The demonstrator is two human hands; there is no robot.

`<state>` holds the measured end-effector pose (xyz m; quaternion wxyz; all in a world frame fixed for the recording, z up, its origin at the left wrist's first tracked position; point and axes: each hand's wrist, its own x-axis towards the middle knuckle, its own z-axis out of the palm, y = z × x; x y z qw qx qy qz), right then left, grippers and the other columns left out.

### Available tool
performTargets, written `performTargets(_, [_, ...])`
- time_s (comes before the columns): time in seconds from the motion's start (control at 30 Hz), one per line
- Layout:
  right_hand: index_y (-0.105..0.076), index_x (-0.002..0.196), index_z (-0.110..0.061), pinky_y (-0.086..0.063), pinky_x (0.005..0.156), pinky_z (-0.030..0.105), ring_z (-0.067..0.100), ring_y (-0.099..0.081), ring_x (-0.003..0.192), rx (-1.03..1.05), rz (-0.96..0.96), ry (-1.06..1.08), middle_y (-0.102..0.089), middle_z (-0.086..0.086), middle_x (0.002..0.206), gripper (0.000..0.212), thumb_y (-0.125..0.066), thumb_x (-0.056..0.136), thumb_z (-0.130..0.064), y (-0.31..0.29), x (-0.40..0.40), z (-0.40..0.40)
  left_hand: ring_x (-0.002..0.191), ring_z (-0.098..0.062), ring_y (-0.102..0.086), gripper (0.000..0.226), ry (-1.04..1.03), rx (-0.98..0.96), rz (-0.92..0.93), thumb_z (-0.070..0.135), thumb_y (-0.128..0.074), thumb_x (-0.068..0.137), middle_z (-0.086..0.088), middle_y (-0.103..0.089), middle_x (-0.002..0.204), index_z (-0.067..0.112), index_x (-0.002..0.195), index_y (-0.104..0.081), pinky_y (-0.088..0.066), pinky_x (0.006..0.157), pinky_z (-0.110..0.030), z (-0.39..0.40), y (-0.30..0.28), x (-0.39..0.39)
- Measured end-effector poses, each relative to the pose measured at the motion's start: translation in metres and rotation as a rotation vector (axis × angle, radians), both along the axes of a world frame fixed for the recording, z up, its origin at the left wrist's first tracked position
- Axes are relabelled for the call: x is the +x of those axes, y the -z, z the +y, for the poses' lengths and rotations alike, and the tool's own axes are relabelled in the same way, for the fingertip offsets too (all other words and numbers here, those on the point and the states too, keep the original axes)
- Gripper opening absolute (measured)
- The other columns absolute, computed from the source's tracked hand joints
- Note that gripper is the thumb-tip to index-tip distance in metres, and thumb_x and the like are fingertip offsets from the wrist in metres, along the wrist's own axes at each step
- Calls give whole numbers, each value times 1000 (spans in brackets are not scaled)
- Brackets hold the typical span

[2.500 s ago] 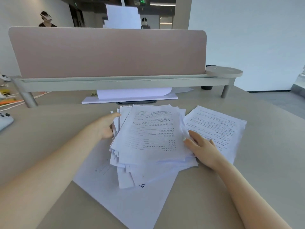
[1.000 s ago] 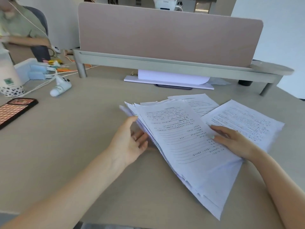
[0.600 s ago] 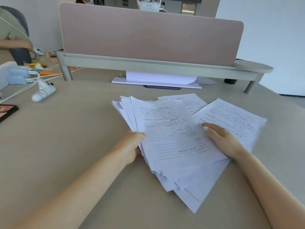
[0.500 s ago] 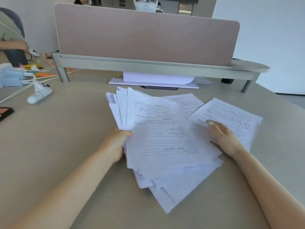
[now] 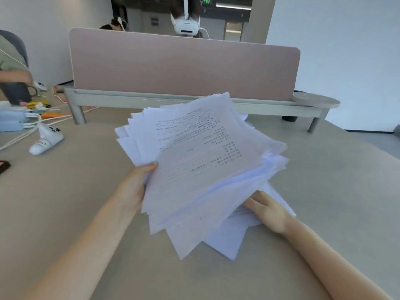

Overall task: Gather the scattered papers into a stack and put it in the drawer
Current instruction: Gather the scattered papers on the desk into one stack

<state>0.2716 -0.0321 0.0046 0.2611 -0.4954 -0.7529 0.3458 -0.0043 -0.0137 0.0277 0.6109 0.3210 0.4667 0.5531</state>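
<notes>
The left hand [image 5: 132, 189] pinches the fanned paper stack [image 5: 201, 167] at its near-left edge; the right hand [image 5: 269, 210] lies flat on sheets beneath. Light, limp and slippery, the sheets likely need 2 opposite edges squeezed.

Beige desk [image 5: 324, 191] with loose papers [image 5: 227, 241], a white controller [image 5: 46, 140], cables [image 5: 32, 124], partition stand [image 5: 184, 100].

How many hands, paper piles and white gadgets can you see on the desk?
Hands: 2, left hand and right hand
Paper piles: 1, the fanned paper stack
White gadgets: 1, a white controller
Total: 4
</notes>
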Motion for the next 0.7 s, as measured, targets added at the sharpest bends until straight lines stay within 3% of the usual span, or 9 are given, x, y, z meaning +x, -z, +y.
performTargets(0.07, [-67,92,-6,-50,85,29,24,-64,103,-22,105,213,-67,19,103,18,-55,87,-18,2,4,4,46,-7,-67,24,9,1,70,2,-40,92,4,-71,55,8,105,-60,-50,41,-17,4,9,8])
performTargets(0.13, [-62,98,-12,-46,64,8,7,-66,88,29,213,472,-60,2,93,19,-49,89,0,-2,16,12,53,-6,-68,34,-7,18,257,-8,-42,88,0,-74,69,11,113,-56,-51,48,-17,6,16,9])
performTargets(0.23, [-65,85,-17,-42,80,25,19,-59,100,48,297,687,-68,4,100,26,-42,93,-10,-8,45,35,93,-18,-64,38,-18,85,545,-2,-47,88,-4,-66,112,20,119,-49,-50,82,-31,3,19,10])
performTargets(0.3, [-64,85,-17,-41,91,37,22,-55,98,-53,239,696,-66,13,115,23,-43,94,-20,-9,55,47,109,-18,-58,46,-29,93,596,17,-54,86,8,-60,120,26,130,-40,-45,92,-37,-7,23,7])
performTargets(0.4, [-63,84,-17,-41,88,36,22,-54,94,-140,94,636,-65,10,112,19,-48,92,-26,-11,48,58,136,-13,-37,85,81,127,758,54,-53,75,20,-38,146,44,145,-8,-31,110,-47,-31,39,0])
performTargets(0.47, [-64,98,-13,-41,86,34,24,-53,90,-140,-6,578,-60,7,102,21,-49,92,-27,-19,32,63,145,-14,-18,87,96,96,1019,58,-45,83,17,-17,155,41,146,12,-13,117,-46,-49,50,0])
performTargets(0.53, [-63,85,-11,-42,72,36,29,-50,73,-129,-74,502,-55,6,83,21,-49,89,-26,-21,16,67,148,-13,0,82,80,45,1201,56,-35,89,11,7,159,37,144,23,2,118,-44,-56,52,4])
performTargets(0.6, [-52,65,-11,-31,58,31,23,-40,59,-128,-96,462,-47,3,66,25,-48,85,-26,-21,2,70,147,-9,9,79,126,11,1180,56,-31,91,11,21,157,36,144,24,8,117,-42,-50,45,6])
performTargets(0.7, [-64,85,1,-37,64,30,19,-51,65,-186,-44,460,-66,14,76,40,-53,79,-37,-16,-5,79,147,-9,7,76,172,23,1172,56,-32,91,12,15,158,35,147,15,7,118,-41,-31,36,7])
